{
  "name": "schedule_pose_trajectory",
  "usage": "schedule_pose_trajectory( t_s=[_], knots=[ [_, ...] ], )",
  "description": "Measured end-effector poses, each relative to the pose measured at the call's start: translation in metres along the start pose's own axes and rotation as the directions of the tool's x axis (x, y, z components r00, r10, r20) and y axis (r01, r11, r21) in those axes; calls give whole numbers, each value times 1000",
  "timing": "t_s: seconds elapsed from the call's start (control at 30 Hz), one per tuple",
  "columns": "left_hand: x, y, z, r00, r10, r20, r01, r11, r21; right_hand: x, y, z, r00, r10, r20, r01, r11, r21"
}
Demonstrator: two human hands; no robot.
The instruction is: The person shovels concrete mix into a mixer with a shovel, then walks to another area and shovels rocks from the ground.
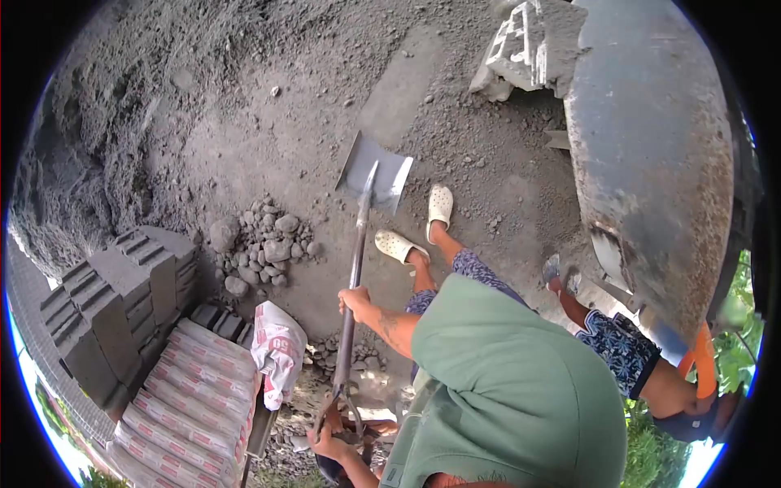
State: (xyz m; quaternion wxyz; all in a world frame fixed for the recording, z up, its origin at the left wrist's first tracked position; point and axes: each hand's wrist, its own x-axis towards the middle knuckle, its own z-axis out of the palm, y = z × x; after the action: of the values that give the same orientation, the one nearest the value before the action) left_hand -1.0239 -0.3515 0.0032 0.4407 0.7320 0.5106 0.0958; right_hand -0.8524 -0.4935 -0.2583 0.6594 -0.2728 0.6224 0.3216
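Observation:
A long-handled shovel (355,260) runs up the middle of the view. Its broad metal blade (376,167) lies at or just above the dusty ground, and I cannot tell which; no load shows on it. My right hand (354,301) is wrapped round the shaft about midway. Lower down, my left hand (329,442) grips the forked handle end, its fingers partly hidden. A green sleeve or garment (512,374) covers much of the lower right. Near the blade are my feet in cream clogs (396,245).
Left are stacked concrete blocks (106,313), bags (191,398), a crumpled white sack (277,350) and a stone pile (264,244). Loose grey sand (122,106) rises upper left. A large rusty metal body (651,146) and another person in patterned shorts (618,350) stand right.

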Motion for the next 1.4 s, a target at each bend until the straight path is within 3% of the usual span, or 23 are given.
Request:
schedule_pose_trajectory(
  t_s=[0.13,0.17,0.2,0.33,0.37,0.43,0.47,0.53,0.57,0.7,0.77,0.83,1.03,1.13,1.23,1.33,1.4],
  knots=[
    [77,32,32,985,-129,115,109,980,169,41,14,19,997,79,-11,-76,981,176],
    [82,37,68,962,-226,153,209,970,121,67,-2,10,1000,22,3,-22,986,168],
    [88,41,105,929,-314,197,305,949,76,91,-23,0,999,-37,20,33,986,165],
    [75,7,236,840,-374,394,430,901,-61,144,-166,-49,964,-233,-126,245,965,90],
    [68,-9,283,831,-351,432,422,903,-78,172,-224,-77,954,-288,-86,296,949,106],
    [63,-13,349,826,-288,485,378,921,-97,187,-274,-85,925,-348,-150,360,931,57],
    [63,-14,367,824,-273,497,365,926,-95,198,-295,-91,912,-365,-186,391,911,129],
    [77,-26,387,836,-202,510,299,947,-115,216,-313,-95,943,-319,-98,332,926,180],
    [79,-34,383,846,-148,512,236,965,-112,218,-305,-96,929,-346,-130,362,922,136],
    [75,-96,364,855,-134,500,225,966,-125,248,-268,-112,890,-416,-189,426,905,13],
    [52,-114,326,843,-324,429,406,907,-114,242,-231,-130,880,-408,-241,407,912,-59],
    [36,-140,285,833,-393,388,484,859,-168,193,-196,-125,882,-372,-291,351,928,-124],
    [-37,-136,174,868,-440,228,492,821,-290,112,-134,-129,908,-326,-264,269,935,-230],
    [-49,-93,153,927,-329,182,374,851,-368,70,-140,-105,911,-391,-128,354,903,-244],
    [-35,-62,153,972,-134,194,202,898,-391,-29,-186,-62,893,-449,12,449,891,-68],
    [-19,-22,182,943,97,317,94,838,-537,-101,-250,-39,791,-598,133,589,802,103],
    [-19,18,214,890,187,416,106,802,-588,-181,-300,-38,667,-734,132,703,678,217]
  ],
)
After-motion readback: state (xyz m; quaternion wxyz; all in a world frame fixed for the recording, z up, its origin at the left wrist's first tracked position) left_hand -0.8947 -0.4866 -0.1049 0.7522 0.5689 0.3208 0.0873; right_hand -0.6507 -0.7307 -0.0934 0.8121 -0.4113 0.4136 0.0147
